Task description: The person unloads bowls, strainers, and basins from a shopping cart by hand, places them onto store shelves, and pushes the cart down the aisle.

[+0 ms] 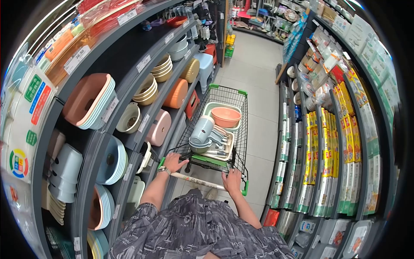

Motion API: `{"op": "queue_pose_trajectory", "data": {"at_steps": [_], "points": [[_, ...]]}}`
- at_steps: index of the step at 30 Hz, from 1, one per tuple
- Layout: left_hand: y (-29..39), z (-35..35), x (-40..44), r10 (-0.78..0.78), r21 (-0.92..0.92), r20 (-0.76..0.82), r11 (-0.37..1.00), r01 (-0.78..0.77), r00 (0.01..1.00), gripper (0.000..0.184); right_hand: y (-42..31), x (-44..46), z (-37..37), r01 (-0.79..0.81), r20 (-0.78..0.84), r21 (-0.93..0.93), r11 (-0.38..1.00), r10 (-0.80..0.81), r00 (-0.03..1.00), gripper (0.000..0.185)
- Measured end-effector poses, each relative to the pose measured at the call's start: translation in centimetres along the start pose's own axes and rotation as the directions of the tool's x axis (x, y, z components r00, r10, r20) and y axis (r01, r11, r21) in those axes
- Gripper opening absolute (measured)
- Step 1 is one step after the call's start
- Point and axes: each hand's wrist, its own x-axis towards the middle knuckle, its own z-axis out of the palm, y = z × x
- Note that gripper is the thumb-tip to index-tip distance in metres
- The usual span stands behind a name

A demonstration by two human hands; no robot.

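Observation:
A shopping cart (246, 101) with a black wire basket and green corners stands in front of me. My left hand (174, 162), with a watch at the wrist, grips the left end of its pale handle (198, 181), thumb pointing inward. Toward the handle's right end, my right hand (233, 179) is on the bar, its fingers partly hidden. Inside the basket lie an orange oval basin (226, 115), a pale green basin (211, 106) beneath it, stacked grey-blue cups (202, 131) and a cream tray (228, 149) holding grey-handled utensils.
Left shelves carry stacked pink and blue basins (88, 97), beige bowls (146, 90), an orange stool (176, 93) and a pink stool (159, 127), close beside the cart. Yellow and green boxes (327, 155) line the right shelf. A tiled aisle (254, 64) runs ahead toward another shelf.

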Motion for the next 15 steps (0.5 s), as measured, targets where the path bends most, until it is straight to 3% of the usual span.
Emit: {"op": "queue_pose_trajectory", "data": {"at_steps": [2, 6, 15], "points": [[0.4, 0.0, -0.9, -0.004, -0.029, 0.005, 1.0, 0.004, 1.0, 0.08, 0.5, -0.7, 0.5, 0.071, -0.125, -0.097, 0.993, -0.083, 0.989, 0.049], [1.1, 0.4, -2.4, -0.048, -0.029, -0.002, 0.998, 0.048, 0.999, 0.076, 1.1, -1.8, -0.1, 0.04, 0.096, -0.069, 0.997, -0.034, 0.995, 0.041], [2.3, 0.9, -5.2, 0.035, 0.046, 0.063, 0.998, -0.038, 0.997, 0.081, 1.8, -4.5, -0.1, 0.073, 0.043, -0.037, 0.997, -0.071, 0.997, 0.035]]}}
